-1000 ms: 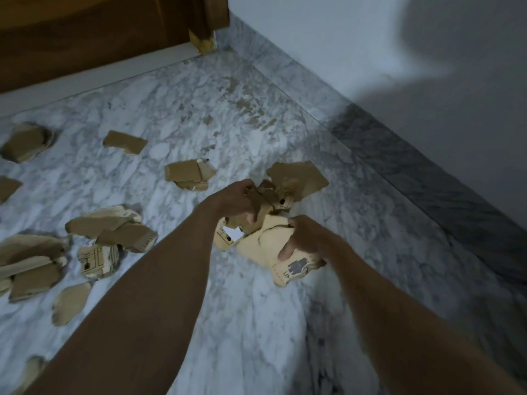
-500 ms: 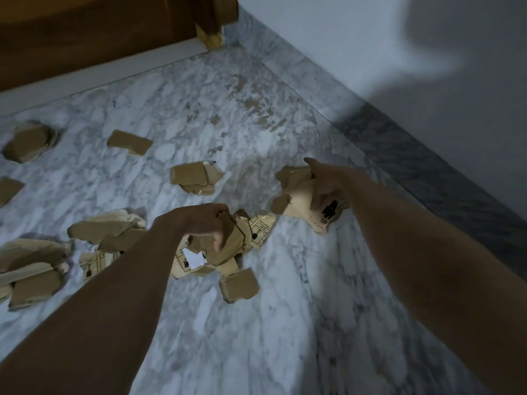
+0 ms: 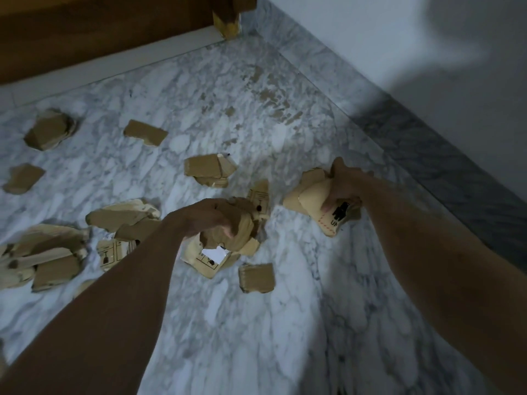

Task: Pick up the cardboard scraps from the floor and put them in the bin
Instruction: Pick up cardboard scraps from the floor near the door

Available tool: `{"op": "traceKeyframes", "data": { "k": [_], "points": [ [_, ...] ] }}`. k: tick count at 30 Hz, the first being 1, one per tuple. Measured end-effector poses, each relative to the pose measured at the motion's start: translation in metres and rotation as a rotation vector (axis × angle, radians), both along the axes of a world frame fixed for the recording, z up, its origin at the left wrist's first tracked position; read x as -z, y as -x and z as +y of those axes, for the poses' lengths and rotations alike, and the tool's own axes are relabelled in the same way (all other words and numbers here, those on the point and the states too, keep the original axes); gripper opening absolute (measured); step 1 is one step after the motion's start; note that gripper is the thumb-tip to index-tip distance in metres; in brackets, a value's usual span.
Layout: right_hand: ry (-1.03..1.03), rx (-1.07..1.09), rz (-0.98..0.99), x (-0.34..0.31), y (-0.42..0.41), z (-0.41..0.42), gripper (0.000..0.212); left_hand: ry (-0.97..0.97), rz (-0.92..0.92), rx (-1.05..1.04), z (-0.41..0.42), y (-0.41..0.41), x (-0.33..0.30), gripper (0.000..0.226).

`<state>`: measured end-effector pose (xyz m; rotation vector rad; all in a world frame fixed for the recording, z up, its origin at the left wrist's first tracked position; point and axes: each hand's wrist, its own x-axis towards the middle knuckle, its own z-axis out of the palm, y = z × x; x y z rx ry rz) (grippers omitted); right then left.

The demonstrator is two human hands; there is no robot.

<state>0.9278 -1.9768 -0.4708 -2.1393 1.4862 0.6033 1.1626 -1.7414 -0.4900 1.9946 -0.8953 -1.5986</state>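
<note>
Both hands (image 3: 216, 220) (image 3: 340, 189) clutch bunched cardboard scraps (image 3: 310, 201) — light, stiff, slippery when stacked — so the fallen scrap (image 3: 256, 277) at 6 o'clock wants an edge pinch.

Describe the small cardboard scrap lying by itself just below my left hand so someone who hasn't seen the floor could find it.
Start at the marble floor and find the left hand gripping its bunch of scraps. Just below and right of that bunch lies the small squarish scrap, alone on bare marble. Unlike the piles farther left, it touches nothing and shows no print.
</note>
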Motion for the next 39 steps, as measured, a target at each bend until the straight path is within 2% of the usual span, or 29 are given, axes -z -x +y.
{"op": "traceKeyframes", "data": {
  "k": [2, 5, 7, 9, 10, 12, 15, 16, 18, 19, 20, 21, 22, 23, 29, 32, 34, 36, 39],
  "points": [
    [0.013, 0.010, 0.010, -0.003, 0.006, 0.007, 0.108, 0.049, 0.052, -0.125, 0.015, -0.002, -0.005, 0.050],
    [-0.018, 0.075, -0.119, -0.015, 0.012, 0.015, 0.095, 0.140, 0.120, -0.299, 0.041, -0.008, -0.014, 0.054],
    [-0.036, 0.095, -0.265, -0.027, 0.013, 0.025, 0.066, 0.159, 0.114, -0.405, 0.059, -0.011, -0.019, 0.049],
    [-0.089, 0.096, -0.397, -0.041, 0.006, 0.042, 0.034, 0.182, 0.087, -0.465, 0.081, -0.015, -0.021, 0.056],
    [-0.176, 0.089, -0.432, -0.047, 0.000, 0.054, 0.032, 0.188, 0.076, -0.488, 0.091, -0.016, -0.021, 0.062],
    [-0.361, 0.030, -0.383, -0.051, -0.015, 0.083, 0.050, 0.201, 0.075, -0.505, 0.113, -0.016, -0.021, 0.061],
    [-0.449, -0.181, -0.212, -0.033, -0.035, 0.137, 0.087, 0.181, 0.106, -0.517, 0.140, -0.011, -0.012, 0.032],
    [-0.462, -0.226, -0.174, -0.022, -0.038, 0.155, 0.095, 0.151, 0.105, -0.526, 0.147, -0.006, -0.009, 0.034],
    [-0.455, -0.266, -0.121, -0.002, -0.039, 0.187, 0.108, 0.075, 0.077, -0.485, 0.155, -0.001, 0.001, 0.072],
    [-0.422, -0.284, -0.123, 0.007, -0.037, 0.198, 0.107, 0.062, 0.067, -0.482, 0.159, 0.002, 0.005, 0.077],
    [-0.371, -0.307, -0.135, 0.012, -0.035, 0.207, 0.102, 0.073, 0.121, -0.533, 0.161, 0.002, 0.009, 0.059],
    [-0.316, -0.329, -0.151, 0.015, -0.033, 0.213, 0.095, 0.109, 0.164, -0.589, 0.162, 0.004, 0.012, 0.028],
    [-0.281, -0.334, -0.161, 0.016, -0.032, 0.218, 0.091, 0.092, 0.193, -0.606, 0.163, 0.005, 0.016, 0.018],
    [-0.263, -0.328, -0.174, 0.015, -0.031, 0.220, 0.088, 0.095, 0.204, -0.636, 0.163, 0.008, 0.018, 0.027],
    [-0.274, -0.246, -0.233, 0.010, -0.036, 0.226, 0.075, 0.130, 0.243, -0.697, 0.164, -0.035, 0.068, 0.047],
    [-0.272, -0.196, -0.230, 0.009, -0.040, 0.226, 0.072, 0.099, 0.233, -0.685, 0.159, -0.027, 0.043, 0.030],
    [-0.282, -0.125, -0.240, 0.009, -0.043, 0.225, 0.071, 0.165, 0.180, -0.624, 0.156, -0.022, 0.036, 0.019],
    [-0.277, -0.038, -0.275, 0.005, -0.049, 0.224, 0.079, 0.268, 0.167, -0.615, 0.157, -0.022, 0.028, 0.021],
    [-0.258, 0.084, -0.406, -0.003, -0.063, 0.217, 0.092, 0.347, 0.135, -0.729, 0.155, -0.032, 0.007, 0.024]
  ]
}}
